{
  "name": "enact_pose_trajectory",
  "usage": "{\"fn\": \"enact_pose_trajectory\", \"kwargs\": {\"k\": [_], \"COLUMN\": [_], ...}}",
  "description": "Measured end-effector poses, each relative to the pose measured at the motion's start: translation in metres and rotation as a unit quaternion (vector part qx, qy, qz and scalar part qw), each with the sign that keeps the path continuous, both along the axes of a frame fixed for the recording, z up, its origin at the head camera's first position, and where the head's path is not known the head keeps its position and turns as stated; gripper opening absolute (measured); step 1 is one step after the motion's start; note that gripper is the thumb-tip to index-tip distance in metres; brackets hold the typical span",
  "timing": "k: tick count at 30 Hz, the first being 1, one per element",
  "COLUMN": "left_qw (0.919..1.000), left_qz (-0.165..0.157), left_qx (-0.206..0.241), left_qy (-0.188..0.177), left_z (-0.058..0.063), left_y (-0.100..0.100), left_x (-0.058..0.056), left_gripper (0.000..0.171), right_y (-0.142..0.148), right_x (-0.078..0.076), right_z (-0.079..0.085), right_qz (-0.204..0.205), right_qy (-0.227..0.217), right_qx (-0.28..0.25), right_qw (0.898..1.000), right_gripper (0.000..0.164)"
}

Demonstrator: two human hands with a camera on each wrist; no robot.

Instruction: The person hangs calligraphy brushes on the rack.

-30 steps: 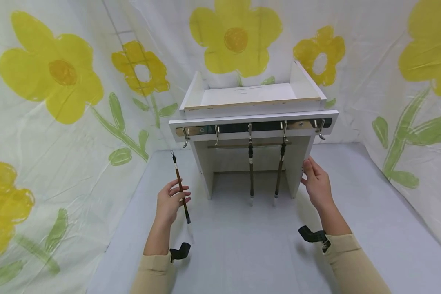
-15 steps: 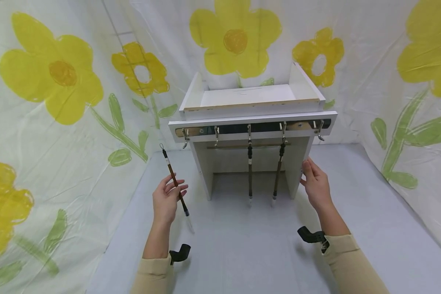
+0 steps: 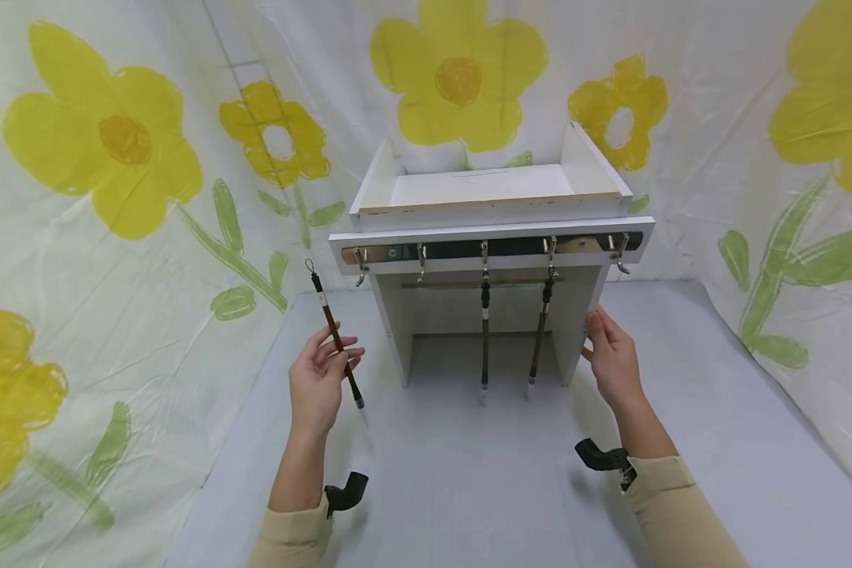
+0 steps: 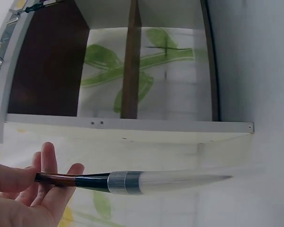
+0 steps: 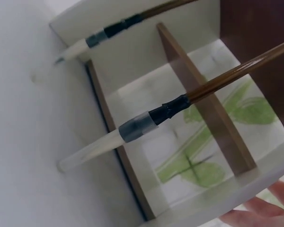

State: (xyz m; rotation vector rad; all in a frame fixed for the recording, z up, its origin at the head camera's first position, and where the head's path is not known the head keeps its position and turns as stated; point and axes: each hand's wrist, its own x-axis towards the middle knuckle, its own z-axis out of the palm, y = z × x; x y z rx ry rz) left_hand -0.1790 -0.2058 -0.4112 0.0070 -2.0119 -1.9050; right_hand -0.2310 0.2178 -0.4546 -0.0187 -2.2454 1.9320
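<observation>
My left hand [image 3: 315,386] pinches a calligraphy brush [image 3: 332,327] between thumb and fingers, left of a white shelf unit [image 3: 493,223]. The brush has a brown handle and a loop at its top end; it leans left at the top. A clear cap covers its pale bristles [image 4: 180,182] in the left wrist view. On the far side my right hand [image 3: 616,363] grips the edge of the unit's right side panel. Two similar brushes, one in the middle [image 3: 485,335] and one to the right [image 3: 540,331], hang tip down from hooks, bristles capped.
A strip with several metal hooks [image 3: 421,256] runs along the unit's front board. Behind the hanging brushes, a brown crossbar [image 5: 208,104] spans the unit's open frame. The unit stands on a pale tabletop [image 3: 468,489], before a flower-printed curtain [image 3: 248,221].
My left hand has moved up and slightly left with the brush, whose top now leans further left. My right hand has stayed on the side panel, and the hanging brushes look the same.
</observation>
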Motion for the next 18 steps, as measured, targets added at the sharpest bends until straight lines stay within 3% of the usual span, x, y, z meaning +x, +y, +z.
{"fn": "enact_pose_trajectory", "kwargs": {"k": [7,13,18], "left_qw": [0.9998,0.9983,0.9959], "left_qz": [-0.004,-0.018,-0.020], "left_qx": [-0.004,0.003,-0.026], "left_qy": [0.018,0.055,0.085], "left_z": [0.016,0.030,0.035], "left_y": [0.007,0.015,0.021], "left_x": [0.011,0.023,0.027], "left_gripper": [0.047,0.048,0.047], "right_y": [0.001,0.001,0.001], "right_x": [0.000,0.000,0.000], "right_z": [-0.001,-0.001,-0.001], "right_qz": [0.002,0.003,-0.002], "right_qy": [0.001,0.000,-0.003], "right_qx": [0.001,-0.001,0.002], "right_qw": [1.000,1.000,1.000], "right_gripper": [0.059,0.058,0.059]}}
